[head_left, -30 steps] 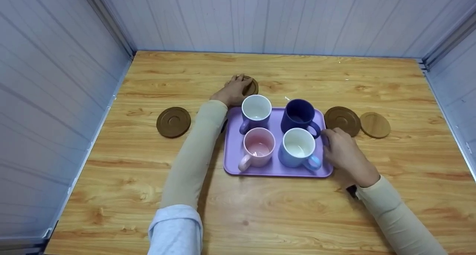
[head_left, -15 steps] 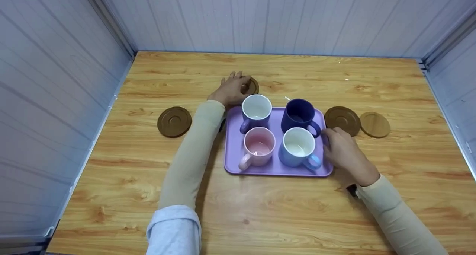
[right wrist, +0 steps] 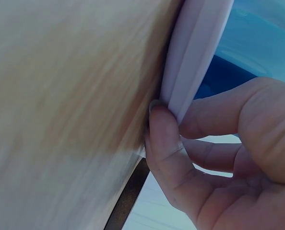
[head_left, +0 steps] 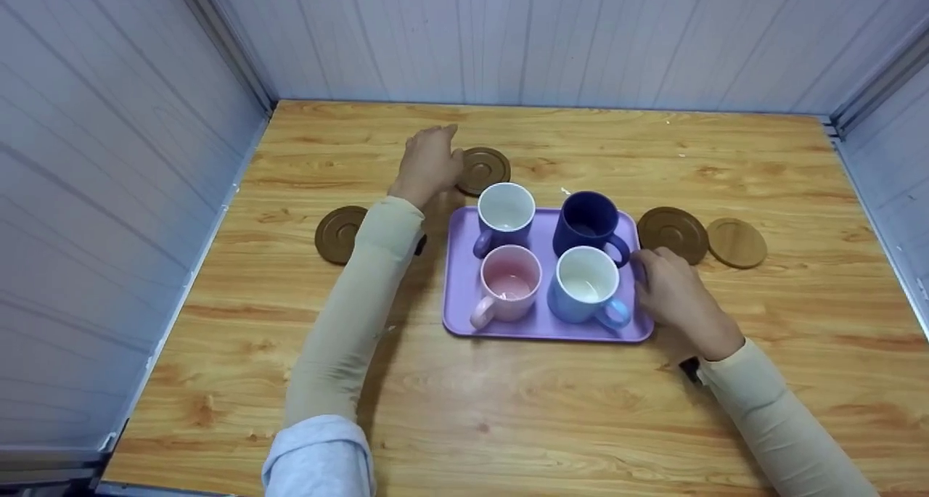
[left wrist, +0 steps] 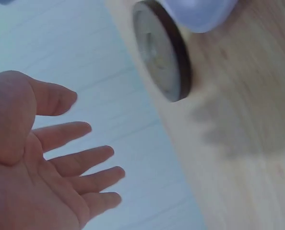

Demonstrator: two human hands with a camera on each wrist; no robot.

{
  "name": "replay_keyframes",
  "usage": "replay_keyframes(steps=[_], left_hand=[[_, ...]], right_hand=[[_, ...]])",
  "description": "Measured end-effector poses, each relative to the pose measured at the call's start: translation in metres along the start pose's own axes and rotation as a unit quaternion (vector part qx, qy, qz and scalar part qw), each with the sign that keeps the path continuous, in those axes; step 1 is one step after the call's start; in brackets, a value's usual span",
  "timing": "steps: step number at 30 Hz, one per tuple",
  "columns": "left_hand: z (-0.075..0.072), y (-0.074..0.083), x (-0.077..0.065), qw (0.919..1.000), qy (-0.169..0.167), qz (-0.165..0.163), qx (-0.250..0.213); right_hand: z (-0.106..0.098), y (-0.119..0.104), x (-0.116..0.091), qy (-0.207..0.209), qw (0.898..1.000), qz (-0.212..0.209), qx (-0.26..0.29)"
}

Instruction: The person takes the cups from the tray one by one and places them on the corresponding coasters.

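My left hand (head_left: 428, 165) hovers just left of the far brown round coaster (head_left: 488, 169). Its fingers are spread and hold nothing, as the left wrist view shows. My right hand (head_left: 678, 294) pinches the right rim of a purple tray (head_left: 459, 286); the right wrist view has thumb and fingers on both sides of the rim (right wrist: 193, 62). On the tray stand a pink mug (head_left: 511, 283), a light blue mug (head_left: 570, 300), a dark blue mug (head_left: 570, 237) and a purple mug with a white inside (head_left: 506, 207).
One brown coaster (head_left: 335, 236) lies at the left, partly hidden by the left sleeve. Right of the tray are another brown coaster (head_left: 671, 232) and a smaller, lighter wooden coaster (head_left: 737, 243). Pale panel walls (head_left: 544, 40) bound the wooden table (head_left: 551, 417) at the back and sides.
My left hand has come off the far coaster and moved left and back, uncovering it. The right hand keeps its grip on the tray, and the mugs stay in place.
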State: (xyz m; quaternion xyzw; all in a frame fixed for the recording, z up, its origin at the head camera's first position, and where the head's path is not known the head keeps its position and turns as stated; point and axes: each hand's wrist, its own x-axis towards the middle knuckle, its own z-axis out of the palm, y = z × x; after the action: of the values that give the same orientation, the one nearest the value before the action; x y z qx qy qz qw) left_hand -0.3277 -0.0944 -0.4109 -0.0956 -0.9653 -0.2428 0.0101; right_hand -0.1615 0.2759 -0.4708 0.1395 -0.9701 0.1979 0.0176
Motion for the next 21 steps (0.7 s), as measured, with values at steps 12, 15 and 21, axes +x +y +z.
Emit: replay_keyframes(steps=[12,15,21], left_hand=[[-0.008,0.002,-0.045,0.9983,0.056,-0.013,0.005],[-0.003,0.002,-0.059,0.9984,0.056,-0.01,-0.003],[0.01,0.001,-0.084,0.9987,0.05,-0.002,-0.006]], right_hand=[[-0.001,0.002,0.0,0.01,1.0,-0.012,0.0],[0.0,0.002,0.0,0.009,1.0,-0.01,0.002],[0.001,0.0,0.0,0.018,1.0,-0.017,0.003]])
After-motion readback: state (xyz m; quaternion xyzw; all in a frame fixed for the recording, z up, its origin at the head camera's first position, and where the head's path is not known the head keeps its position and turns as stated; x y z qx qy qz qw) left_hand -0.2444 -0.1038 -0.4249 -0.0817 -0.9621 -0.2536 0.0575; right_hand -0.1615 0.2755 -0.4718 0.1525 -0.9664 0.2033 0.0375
